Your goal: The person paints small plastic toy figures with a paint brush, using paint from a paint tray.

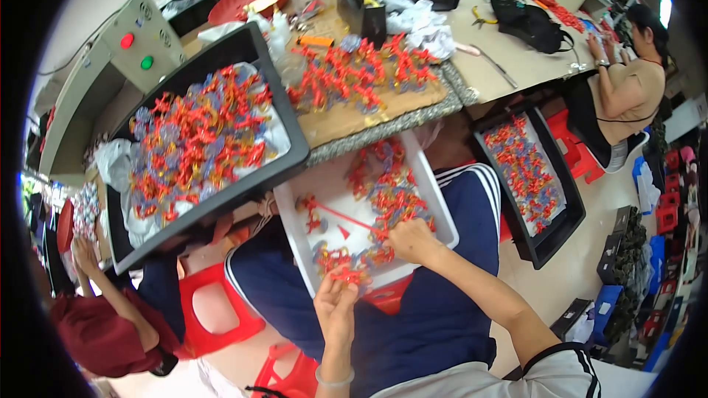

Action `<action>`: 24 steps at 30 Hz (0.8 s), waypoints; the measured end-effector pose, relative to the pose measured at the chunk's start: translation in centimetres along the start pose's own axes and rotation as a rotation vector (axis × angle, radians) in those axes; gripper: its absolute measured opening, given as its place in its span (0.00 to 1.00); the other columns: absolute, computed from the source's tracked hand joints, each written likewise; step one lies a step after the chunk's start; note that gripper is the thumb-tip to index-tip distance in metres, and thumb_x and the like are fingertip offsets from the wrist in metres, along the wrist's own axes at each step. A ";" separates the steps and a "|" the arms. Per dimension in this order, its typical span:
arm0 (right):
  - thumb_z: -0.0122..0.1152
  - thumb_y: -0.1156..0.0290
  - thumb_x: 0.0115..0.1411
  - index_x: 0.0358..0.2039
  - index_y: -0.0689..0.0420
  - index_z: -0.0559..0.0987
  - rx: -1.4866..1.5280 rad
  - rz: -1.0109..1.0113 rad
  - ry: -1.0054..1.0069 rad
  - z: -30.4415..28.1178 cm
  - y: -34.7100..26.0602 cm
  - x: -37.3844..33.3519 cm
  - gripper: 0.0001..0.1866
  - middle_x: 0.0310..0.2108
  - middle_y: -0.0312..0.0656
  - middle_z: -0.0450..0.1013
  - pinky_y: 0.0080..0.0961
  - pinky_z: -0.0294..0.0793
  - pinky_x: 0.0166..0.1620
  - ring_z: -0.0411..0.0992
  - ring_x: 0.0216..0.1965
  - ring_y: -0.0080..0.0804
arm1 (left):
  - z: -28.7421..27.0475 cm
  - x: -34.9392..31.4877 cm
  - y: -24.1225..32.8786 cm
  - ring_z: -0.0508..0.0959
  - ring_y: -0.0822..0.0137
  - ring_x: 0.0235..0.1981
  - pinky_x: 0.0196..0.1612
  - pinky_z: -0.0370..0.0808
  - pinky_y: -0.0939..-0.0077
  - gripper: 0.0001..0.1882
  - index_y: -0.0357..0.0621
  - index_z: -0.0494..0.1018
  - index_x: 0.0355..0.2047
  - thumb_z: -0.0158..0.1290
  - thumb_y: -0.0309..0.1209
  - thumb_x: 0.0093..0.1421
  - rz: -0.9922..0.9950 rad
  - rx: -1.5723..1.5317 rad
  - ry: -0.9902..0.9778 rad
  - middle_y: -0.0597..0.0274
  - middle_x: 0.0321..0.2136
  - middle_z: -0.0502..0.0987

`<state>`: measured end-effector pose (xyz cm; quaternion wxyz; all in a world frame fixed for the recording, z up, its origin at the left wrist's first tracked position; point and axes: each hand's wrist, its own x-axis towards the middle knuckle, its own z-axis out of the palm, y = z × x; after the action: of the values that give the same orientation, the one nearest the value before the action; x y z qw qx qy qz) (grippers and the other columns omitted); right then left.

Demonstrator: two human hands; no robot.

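A white plastic tray (292,230) rests across my lap, with several small red, orange and violet plastic figures (398,195) in it. My left hand (337,309) is at the tray's near edge, its fingertips pinching a red toy figure (349,275). Over the tray's right part, my right hand (414,242) is closed around one end of a thin red stick (343,216). The stick slants to the far left, its other end beside a small figure (311,210). A small red triangular piece (344,233) lies on the tray bottom. My right fingertips are partly hidden.
A large black bin (295,140) heaped with figures stands left; more figures (346,74) cover the bench. Another black bin (571,214) stands right. One person (110,328) sits left, another (627,88) far right. A control box (140,44) has red and green buttons.
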<state>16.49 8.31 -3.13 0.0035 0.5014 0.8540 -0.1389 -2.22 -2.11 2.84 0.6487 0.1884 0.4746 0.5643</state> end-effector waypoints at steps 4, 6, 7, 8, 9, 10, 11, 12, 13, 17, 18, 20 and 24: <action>0.63 0.60 0.53 0.21 0.58 0.79 -0.001 -0.068 -0.003 -2.6 0.9 1.9 0.14 0.19 0.47 0.74 0.37 0.73 0.26 0.76 0.23 0.44 | -0.4 0.9 0.5 0.80 0.62 0.38 0.43 0.79 0.69 0.19 0.30 0.67 0.50 0.47 0.13 0.56 0.005 -0.092 -0.017 0.52 0.38 0.78; 0.62 0.63 0.55 0.24 0.58 0.78 0.262 -0.044 0.370 -6.2 1.6 2.6 0.11 0.22 0.46 0.75 0.37 0.73 0.27 0.75 0.23 0.44 | -0.7 1.4 0.1 0.80 0.62 0.39 0.42 0.79 0.69 0.21 0.31 0.67 0.50 0.45 0.11 0.54 -0.026 -0.088 -0.018 0.52 0.38 0.77; 0.61 0.66 0.55 0.25 0.59 0.79 0.309 -0.023 0.513 -8.6 2.0 3.1 0.09 0.23 0.45 0.75 0.35 0.73 0.27 0.75 0.23 0.42 | -0.6 1.7 0.0 0.80 0.61 0.40 0.43 0.79 0.67 0.22 0.31 0.67 0.50 0.44 0.11 0.54 -0.035 -0.091 -0.009 0.52 0.39 0.77; 0.61 0.68 0.56 0.27 0.59 0.79 0.362 -0.002 0.653 -10.9 2.4 3.8 0.08 0.23 0.44 0.76 0.33 0.73 0.27 0.74 0.22 0.39 | -0.6 2.0 -0.2 0.80 0.61 0.40 0.43 0.79 0.67 0.22 0.31 0.67 0.50 0.44 0.11 0.54 -0.031 -0.095 -0.004 0.52 0.39 0.77; 0.59 0.70 0.56 0.27 0.60 0.79 0.396 0.024 0.754 -13.3 3.1 4.9 0.07 0.22 0.44 0.75 0.30 0.72 0.26 0.74 0.21 0.36 | -0.7 2.3 -0.4 0.79 0.61 0.40 0.44 0.79 0.67 0.22 0.31 0.67 0.50 0.44 0.11 0.54 -0.032 -0.083 -0.002 0.52 0.39 0.76; 0.58 0.72 0.57 0.28 0.60 0.79 0.432 0.049 0.854 -15.6 3.7 6.1 0.06 0.20 0.44 0.74 0.27 0.71 0.25 0.73 0.19 0.33 | -0.9 2.6 -0.5 0.79 0.60 0.40 0.44 0.79 0.66 0.22 0.31 0.67 0.50 0.44 0.10 0.54 -0.033 -0.069 0.003 0.52 0.39 0.76; 0.58 0.72 0.58 0.29 0.62 0.79 0.480 0.174 0.817 -18.0 4.4 7.4 0.06 0.17 0.41 0.72 0.22 0.68 0.24 0.69 0.18 0.25 | -1.2 2.7 -0.7 0.79 0.59 0.41 0.45 0.78 0.65 0.21 0.31 0.68 0.50 0.44 0.10 0.54 -0.021 -0.060 0.009 0.52 0.39 0.76; 0.59 0.70 0.58 0.30 0.63 0.79 0.508 0.146 0.933 -19.9 5.2 9.6 0.09 0.16 0.39 0.71 0.21 0.65 0.24 0.67 0.18 0.20 | -1.4 2.9 -0.7 0.79 0.59 0.41 0.45 0.78 0.65 0.21 0.31 0.68 0.50 0.44 0.10 0.54 -0.019 -0.061 0.017 0.52 0.39 0.76; 0.60 0.67 0.58 0.29 0.64 0.79 0.506 0.129 0.969 -21.9 7.5 11.8 0.11 0.17 0.39 0.72 0.22 0.65 0.24 0.67 0.18 0.20 | -1.2 3.0 -0.7 0.79 0.58 0.41 0.45 0.79 0.64 0.21 0.31 0.67 0.49 0.44 0.11 0.54 -0.006 -0.076 0.008 0.52 0.41 0.75; 0.63 0.60 0.53 0.25 0.63 0.81 0.623 0.184 0.843 -27.5 14.7 21.5 0.16 0.19 0.38 0.75 0.23 0.68 0.24 0.68 0.17 0.23 | -0.7 2.8 -0.3 0.79 0.57 0.42 0.45 0.80 0.63 0.20 0.30 0.67 0.49 0.45 0.12 0.55 -0.013 -0.069 0.004 0.52 0.43 0.74; 0.64 0.58 0.51 0.24 0.63 0.81 0.572 0.252 0.801 -28.0 15.0 23.5 0.18 0.19 0.38 0.75 0.24 0.68 0.23 0.68 0.16 0.24 | -0.8 2.7 -0.2 0.79 0.57 0.42 0.45 0.80 0.63 0.20 0.30 0.67 0.49 0.45 0.12 0.55 -0.010 -0.071 0.007 0.52 0.43 0.74; 0.65 0.56 0.50 0.23 0.63 0.80 0.489 0.331 0.710 -28.7 14.9 25.8 0.19 0.18 0.39 0.74 0.24 0.67 0.22 0.67 0.15 0.24 | -0.8 2.6 -0.2 0.79 0.57 0.42 0.45 0.80 0.63 0.19 0.30 0.67 0.48 0.45 0.12 0.55 -0.032 -0.087 -0.006 0.52 0.43 0.74; 0.66 0.55 0.48 0.19 0.63 0.79 0.463 0.429 0.538 -29.2 15.1 27.9 0.20 0.15 0.40 0.71 0.26 0.66 0.20 0.66 0.14 0.27 | -1.3 2.4 -0.1 0.79 0.56 0.43 0.44 0.80 0.63 0.19 0.30 0.67 0.48 0.45 0.12 0.55 -0.039 -0.111 -0.009 0.52 0.44 0.74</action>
<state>19.41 46.13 17.34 -0.3037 0.6738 0.6470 -0.1875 -3.40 -0.33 1.16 0.6713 0.1455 0.4432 0.5760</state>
